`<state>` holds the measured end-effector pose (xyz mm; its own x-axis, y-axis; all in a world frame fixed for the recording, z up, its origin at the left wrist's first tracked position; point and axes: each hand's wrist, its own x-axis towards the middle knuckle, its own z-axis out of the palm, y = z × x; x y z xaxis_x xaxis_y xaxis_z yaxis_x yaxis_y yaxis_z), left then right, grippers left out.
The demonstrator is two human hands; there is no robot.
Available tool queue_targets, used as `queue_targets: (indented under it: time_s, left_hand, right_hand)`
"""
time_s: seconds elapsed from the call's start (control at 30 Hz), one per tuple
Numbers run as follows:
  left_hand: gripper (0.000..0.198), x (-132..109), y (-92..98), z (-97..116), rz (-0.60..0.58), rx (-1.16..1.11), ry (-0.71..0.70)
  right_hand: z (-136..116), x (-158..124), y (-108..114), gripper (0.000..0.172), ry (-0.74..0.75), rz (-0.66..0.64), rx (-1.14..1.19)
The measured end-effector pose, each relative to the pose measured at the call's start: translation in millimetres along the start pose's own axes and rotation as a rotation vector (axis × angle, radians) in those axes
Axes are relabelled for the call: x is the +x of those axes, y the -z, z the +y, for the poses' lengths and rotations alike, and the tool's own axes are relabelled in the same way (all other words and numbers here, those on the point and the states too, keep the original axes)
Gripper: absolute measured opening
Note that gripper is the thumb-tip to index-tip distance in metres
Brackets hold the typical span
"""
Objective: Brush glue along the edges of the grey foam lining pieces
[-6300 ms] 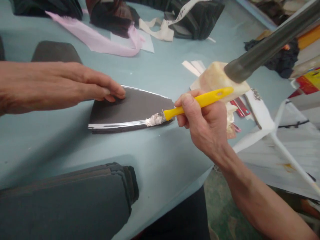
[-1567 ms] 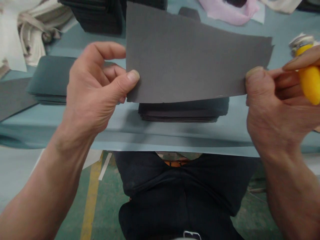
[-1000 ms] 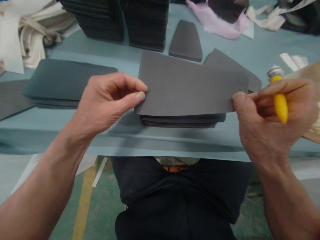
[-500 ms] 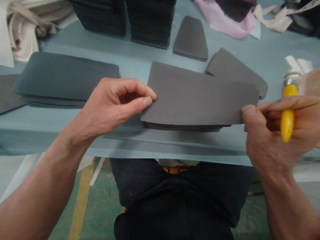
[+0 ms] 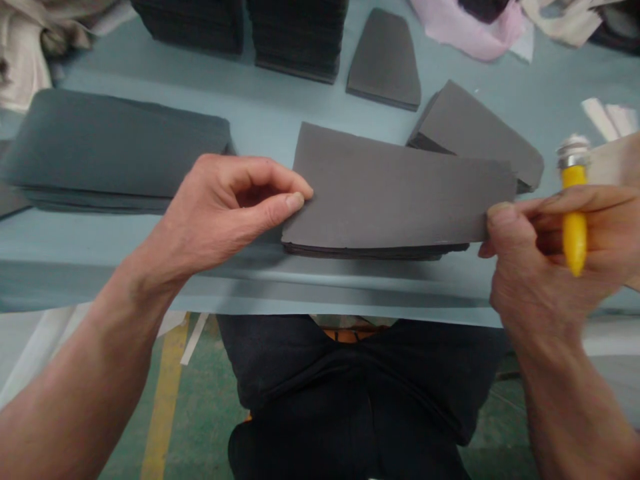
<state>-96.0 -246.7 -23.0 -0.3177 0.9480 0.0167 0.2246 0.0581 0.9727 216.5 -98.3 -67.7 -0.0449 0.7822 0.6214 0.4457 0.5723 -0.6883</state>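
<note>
Between my hands a flat dark-grey sheet (image 5: pixel 400 193) lies over a stack of similar sheets (image 5: pixel 370 253), whose edges show below it. My left hand (image 5: pixel 240 207) pinches its left edge between thumb and forefinger. At the right end, the thumb of my right hand (image 5: pixel 545 260) presses on the sheet's lower corner, its other fingers curled. A yellow-handled brush (image 5: pixel 575 220) with a metal collar and pale tip is held in the same right hand, tip pointing away from me. More grey pieces (image 5: pixel 485 127) lie just behind the sheet's right end.
A thick pile of dark green-grey pieces (image 5: pixel 115 147) lies left on the blue-covered table (image 5: pixel 300 287). Tall black stacks (image 5: pixel 300 40) and a small tapered grey pile (image 5: pixel 385 60) stand farther back. Pink cloth (image 5: pixel 470 33) and beige fabric (image 5: pixel 20 60) lie in the back corners.
The view has shifted slightly, so things at the back sit higher. My right hand has moved a little against the sheet's corner, with a fingertip now showing below it. My left hand stays put.
</note>
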Motion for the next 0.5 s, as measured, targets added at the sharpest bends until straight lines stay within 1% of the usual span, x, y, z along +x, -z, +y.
queue_targets:
  time_s: [0.07, 0.13, 0.23, 0.33, 0.4, 0.5]
  left_hand:
    - [0.009, 1, -1.4, 2, 0.026, -0.016, 0.050]
    - [0.009, 2, -1.9, 2, 0.036, -0.024, 0.060]
    - [0.001, 1, -0.6, 0, 0.001, -0.004, -0.008]
    - [0.012, 0, 1.7, -4, -0.031, 0.040, -0.060]
    - [0.013, 0, 2.6, -5, -0.037, 0.064, -0.065]
    - [0.005, 0, 2.5, -3, -0.032, 0.071, -0.041]
  right_hand:
    - [0, -1, -1, 0.051, 0.035, 0.005, 0.024]
    - [-1, -1, -1, 0.050, 0.065, 0.012, 0.049]
    - [0, -1, -3, 0.049, 0.081, 0.015, 0.020]
    - [3, -1, -4, 0.050, 0.132, 0.024, 0.066]
    - [7, 0, -6, 0.053, 0.186, 0.041, 0.166]
    - [10, 0, -10, 0.052, 0.232, 0.057, 0.242]
